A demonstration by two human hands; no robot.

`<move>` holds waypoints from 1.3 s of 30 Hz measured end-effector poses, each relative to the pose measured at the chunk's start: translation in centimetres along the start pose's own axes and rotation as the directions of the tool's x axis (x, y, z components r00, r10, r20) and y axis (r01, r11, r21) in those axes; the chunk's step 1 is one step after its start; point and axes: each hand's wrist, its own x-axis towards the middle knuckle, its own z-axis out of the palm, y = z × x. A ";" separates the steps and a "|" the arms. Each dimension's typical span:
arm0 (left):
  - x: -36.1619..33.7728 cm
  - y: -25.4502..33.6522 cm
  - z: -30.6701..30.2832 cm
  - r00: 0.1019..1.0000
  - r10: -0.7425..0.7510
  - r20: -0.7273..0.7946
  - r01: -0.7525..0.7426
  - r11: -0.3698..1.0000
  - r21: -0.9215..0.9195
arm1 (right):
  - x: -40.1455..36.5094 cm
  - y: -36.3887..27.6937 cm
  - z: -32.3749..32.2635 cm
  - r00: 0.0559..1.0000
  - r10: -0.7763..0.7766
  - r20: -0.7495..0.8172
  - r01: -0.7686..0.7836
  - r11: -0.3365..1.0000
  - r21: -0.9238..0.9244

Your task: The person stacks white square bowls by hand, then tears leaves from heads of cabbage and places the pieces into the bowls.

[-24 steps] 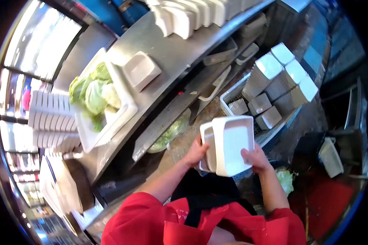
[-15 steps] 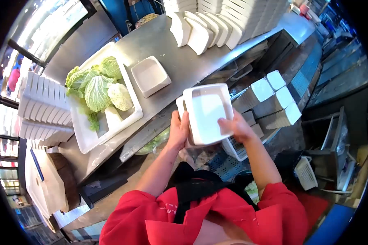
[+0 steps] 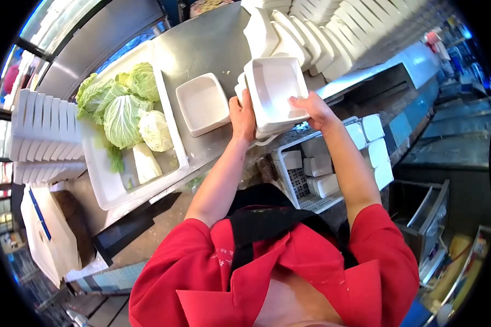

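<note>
Between my two hands is a small stack of white square bowls (image 3: 275,90), held over the front edge of the steel counter (image 3: 202,49). My left hand (image 3: 243,119) grips the stack's left side, fingers partly hidden. My right hand (image 3: 315,110) clasps the lower right corner, its thumb over the rim of the top bowl. That top bowl looks empty. Just left of the stack, a single white square bowl (image 3: 203,103) sits on the counter. Behind it are long rows of nested white bowls (image 3: 300,41).
A white tray (image 3: 109,201) holds cabbage heads (image 3: 128,120) and a pale cut piece (image 3: 146,163). More stacked bowls (image 3: 49,128) stand at the left, above a round chopping block (image 3: 76,229) with a blue pen (image 3: 40,213) near it. Below right sits a crate (image 3: 297,188) of white bowls.
Both hands have carried the bowl stack up and forward, toward the counter and the nested rows. The camera view has shifted, showing more of the crate below.
</note>
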 end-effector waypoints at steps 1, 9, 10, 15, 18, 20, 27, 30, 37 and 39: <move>0.6 -0.3 0.0 1.000 -0.002 -0.028 0.002 1.000 0.013 | 1.1 -0.6 0.1 0.998 0.044 0.051 -0.043 0.999 -0.023; 3.5 1.5 0.0 0.998 0.035 -0.053 -0.049 0.954 -0.296 | 5.3 -2.7 1.4 0.994 -0.004 0.112 0.020 0.989 -0.145; 3.4 2.0 0.0 0.999 0.027 -0.019 -0.032 0.944 -0.327 | 5.8 -2.4 1.1 0.997 0.013 0.072 0.000 0.983 -0.185; 2.0 3.8 0.3 0.979 -0.098 0.177 0.154 0.929 -0.336 | 6.3 -3.0 0.9 0.978 0.170 0.118 -0.149 0.974 -0.170; 1.2 6.5 1.1 0.978 -0.075 0.195 0.142 0.924 -0.355 | 5.9 -3.7 1.0 0.964 0.234 0.129 -0.211 0.963 -0.168; 0.4 7.3 1.2 0.981 -0.049 0.188 0.125 0.901 -0.414 | 4.9 -4.2 1.1 0.953 0.238 0.188 -0.210 0.965 -0.156; 1.6 4.2 -0.9 0.973 -0.041 0.229 0.093 0.971 -0.221 | 5.2 1.7 0.2 0.998 0.020 0.063 0.003 0.939 -0.345; 1.3 5.8 -0.8 0.955 -0.120 0.270 0.200 0.935 -0.292 | 5.2 -0.3 1.9 0.996 0.072 0.055 -0.052 0.949 -0.311; 2.5 3.8 -1.4 0.984 -0.131 0.125 0.172 0.885 -0.432 | 8.8 -0.8 2.4 0.989 0.088 0.121 -0.055 0.967 -0.250; 3.5 2.5 -1.8 0.998 -0.060 0.019 0.062 0.985 -0.159 | 9.0 -2.3 2.2 0.992 0.085 0.094 -0.037 0.905 -0.424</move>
